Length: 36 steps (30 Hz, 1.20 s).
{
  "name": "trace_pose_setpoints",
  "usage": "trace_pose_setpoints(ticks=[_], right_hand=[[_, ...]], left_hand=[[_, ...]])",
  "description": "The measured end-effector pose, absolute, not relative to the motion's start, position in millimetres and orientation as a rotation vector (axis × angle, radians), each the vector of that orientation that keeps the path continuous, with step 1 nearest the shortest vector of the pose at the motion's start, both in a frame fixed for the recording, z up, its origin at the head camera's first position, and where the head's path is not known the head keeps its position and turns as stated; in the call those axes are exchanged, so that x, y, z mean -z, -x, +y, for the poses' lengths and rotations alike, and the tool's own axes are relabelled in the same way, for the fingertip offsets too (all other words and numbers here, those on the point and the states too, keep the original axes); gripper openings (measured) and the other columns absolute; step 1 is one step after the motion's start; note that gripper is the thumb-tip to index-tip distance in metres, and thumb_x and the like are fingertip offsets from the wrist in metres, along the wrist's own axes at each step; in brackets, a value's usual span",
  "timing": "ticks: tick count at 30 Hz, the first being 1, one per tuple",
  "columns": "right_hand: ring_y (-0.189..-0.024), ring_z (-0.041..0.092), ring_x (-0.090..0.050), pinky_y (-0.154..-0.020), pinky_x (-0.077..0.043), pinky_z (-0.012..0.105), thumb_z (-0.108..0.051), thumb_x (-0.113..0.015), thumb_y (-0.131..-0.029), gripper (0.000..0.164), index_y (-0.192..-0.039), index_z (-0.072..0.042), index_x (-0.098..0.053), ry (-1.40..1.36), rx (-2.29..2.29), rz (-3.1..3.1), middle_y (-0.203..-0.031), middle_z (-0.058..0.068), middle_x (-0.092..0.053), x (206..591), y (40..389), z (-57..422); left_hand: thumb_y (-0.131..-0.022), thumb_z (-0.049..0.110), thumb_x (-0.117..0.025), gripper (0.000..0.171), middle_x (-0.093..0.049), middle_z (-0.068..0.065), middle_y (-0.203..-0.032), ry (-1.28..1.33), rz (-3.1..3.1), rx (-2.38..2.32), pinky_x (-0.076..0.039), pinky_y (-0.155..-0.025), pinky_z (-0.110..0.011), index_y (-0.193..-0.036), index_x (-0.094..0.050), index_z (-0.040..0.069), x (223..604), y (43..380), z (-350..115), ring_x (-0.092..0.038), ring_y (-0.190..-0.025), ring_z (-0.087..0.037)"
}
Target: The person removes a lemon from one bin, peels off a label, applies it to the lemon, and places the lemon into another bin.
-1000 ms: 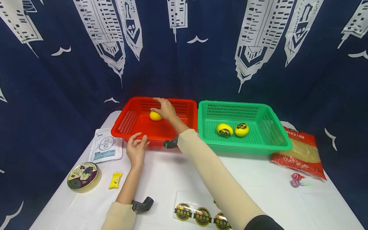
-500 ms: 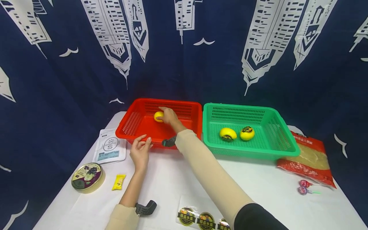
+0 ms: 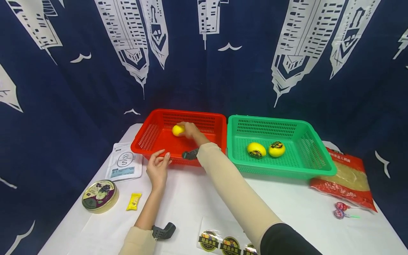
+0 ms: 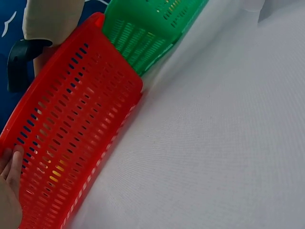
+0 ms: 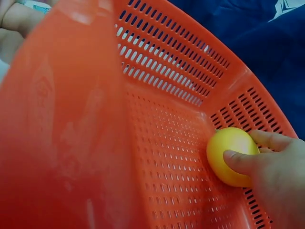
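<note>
Inside the red basket [image 3: 178, 143], my right hand [image 3: 191, 131] grips a yellow lemon [image 3: 177, 130]. The right wrist view shows thumb and fingers on either side of the lemon [image 5: 231, 155], close to the basket's perforated wall. My left hand [image 3: 158, 169] is at the front of the red basket, near its left corner. Its fingers [image 4: 14, 164] rest against the outer wall just under the rim in the left wrist view. Beside it, the green basket [image 3: 287, 172] holds two lemons, one [image 3: 256, 150] left of the other [image 3: 276, 149], both with dark labels.
A white pouch [image 3: 125, 161], a round tin [image 3: 100, 196] and a yellow wrapped candy [image 3: 134, 201] lie on the left. A sheet of round stickers [image 3: 220, 237] is at the front. On the right are a red pasta bag [image 3: 349, 177] and two lollipops [image 3: 340, 209].
My right hand has lowered onto the lemon and closed its grip round it. The head view has shifted slightly, so everything sits further right. The left hand stays at the red basket's front.
</note>
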State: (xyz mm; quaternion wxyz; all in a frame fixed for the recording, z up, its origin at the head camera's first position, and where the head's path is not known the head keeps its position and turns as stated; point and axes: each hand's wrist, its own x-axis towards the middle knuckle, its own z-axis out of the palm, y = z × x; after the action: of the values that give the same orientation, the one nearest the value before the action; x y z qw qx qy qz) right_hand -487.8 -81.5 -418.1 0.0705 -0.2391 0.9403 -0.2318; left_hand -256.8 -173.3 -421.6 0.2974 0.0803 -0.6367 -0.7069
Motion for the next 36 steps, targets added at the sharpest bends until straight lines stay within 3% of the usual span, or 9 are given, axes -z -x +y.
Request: trace_pose_setpoints(ticks=[5, 9, 11, 15, 17, 22, 25, 29, 36], right_hand=[[-0.114, 0.022, -0.048, -0.100, -0.038, 0.032, -0.013, -0.068, -0.084, 0.044, -0.126, -0.017, -0.056, 0.755, 0.769, 2.871, -0.126, 0.006, -0.054, 409.0, 472.4, -75.8], [-0.117, 0.020, -0.047, -0.102, -0.035, 0.028, -0.015, -0.071, -0.082, 0.045, -0.125, -0.017, -0.058, 0.776, 0.709, 2.861, -0.126, 0.005, -0.054, 411.7, 483.2, -77.9], [-0.111, 0.017, -0.049, -0.097, -0.037, 0.022, -0.026, -0.075, -0.078, 0.048, -0.124, -0.022, -0.060, 0.883, 0.717, 2.886, -0.120, 0.001, -0.055, 437.4, 511.6, -78.5], [-0.105, 0.014, -0.050, -0.092, -0.040, 0.022, -0.040, -0.079, -0.070, 0.059, -0.125, -0.033, -0.059, 0.995, 0.691, 2.921, -0.116, -0.003, -0.053, 509.3, 588.5, -85.8], [-0.108, 0.017, -0.050, -0.095, -0.040, 0.027, -0.039, -0.078, -0.071, 0.059, -0.126, -0.032, -0.058, 0.978, 0.716, 2.907, -0.120, -0.002, -0.053, 512.3, 589.4, -87.0], [-0.114, 0.024, -0.049, -0.098, -0.039, 0.033, -0.024, -0.077, -0.076, 0.052, -0.125, -0.019, -0.058, 0.809, 0.839, 2.802, -0.124, 0.002, -0.057, 441.3, 514.3, -78.8], [-0.118, 0.023, -0.047, -0.102, -0.036, 0.033, -0.018, -0.073, -0.080, 0.050, -0.128, -0.016, -0.055, 0.702, 0.835, 2.757, -0.127, 0.004, -0.055, 414.2, 487.0, -74.5], [-0.117, 0.025, -0.047, -0.099, -0.038, 0.031, -0.019, -0.070, -0.082, 0.051, -0.130, -0.011, -0.054, 0.717, 0.855, 2.788, -0.128, 0.007, -0.055, 403.0, 473.8, -69.8], [-0.107, 0.020, -0.052, -0.086, -0.045, 0.026, -0.025, -0.070, -0.083, 0.054, -0.133, -0.011, -0.051, 0.834, 0.998, 2.812, -0.128, 0.007, -0.055, 377.3, 461.2, -59.9]], left_hand=[[-0.083, 0.005, -0.068, 0.034, -0.058, -0.027, -0.081, -0.215, -1.697, 1.875, -0.054, -0.069, -0.032, -0.111, -0.057, -0.011, 420.9, 257.1, -172.7, -0.064, -0.069, -0.029], [-0.083, 0.005, -0.068, 0.033, -0.058, -0.025, -0.079, -0.224, -1.694, 1.875, -0.054, -0.069, -0.032, -0.110, -0.058, -0.011, 421.4, 257.2, -172.6, -0.064, -0.068, -0.028], [-0.082, 0.005, -0.068, 0.034, -0.058, -0.024, -0.078, -0.223, -1.691, 1.877, -0.054, -0.069, -0.033, -0.110, -0.058, -0.010, 421.2, 257.0, -172.6, -0.064, -0.068, -0.028], [-0.082, 0.004, -0.068, 0.033, -0.058, -0.026, -0.079, -0.198, -1.683, 1.874, -0.054, -0.069, -0.033, -0.109, -0.057, -0.011, 421.6, 256.9, -172.5, -0.064, -0.069, -0.032], [-0.082, 0.003, -0.068, 0.033, -0.058, -0.027, -0.079, -0.185, -1.677, 1.871, -0.054, -0.068, -0.034, -0.109, -0.057, -0.012, 422.5, 257.5, -172.5, -0.064, -0.070, -0.035], [-0.083, 0.003, -0.068, 0.032, -0.059, -0.025, -0.078, -0.189, -1.676, 1.861, -0.054, -0.069, -0.036, -0.109, -0.058, -0.012, 423.6, 258.8, -171.7, -0.063, -0.071, -0.039], [-0.083, 0.004, -0.068, 0.032, -0.058, -0.026, -0.078, -0.183, -1.673, 1.860, -0.054, -0.069, -0.036, -0.109, -0.057, -0.012, 423.1, 258.7, -170.9, -0.062, -0.072, -0.041], [-0.083, 0.003, -0.068, 0.032, -0.058, -0.029, -0.079, -0.167, -1.651, 1.860, -0.054, -0.069, -0.036, -0.108, -0.057, -0.014, 422.8, 259.2, -170.1, -0.061, -0.072, -0.043], [-0.082, 0.003, -0.068, 0.033, -0.057, -0.026, -0.076, -0.192, -1.613, 1.873, -0.055, -0.068, -0.034, -0.108, -0.057, -0.014, 424.1, 260.7, -167.1, -0.063, -0.064, -0.025]])
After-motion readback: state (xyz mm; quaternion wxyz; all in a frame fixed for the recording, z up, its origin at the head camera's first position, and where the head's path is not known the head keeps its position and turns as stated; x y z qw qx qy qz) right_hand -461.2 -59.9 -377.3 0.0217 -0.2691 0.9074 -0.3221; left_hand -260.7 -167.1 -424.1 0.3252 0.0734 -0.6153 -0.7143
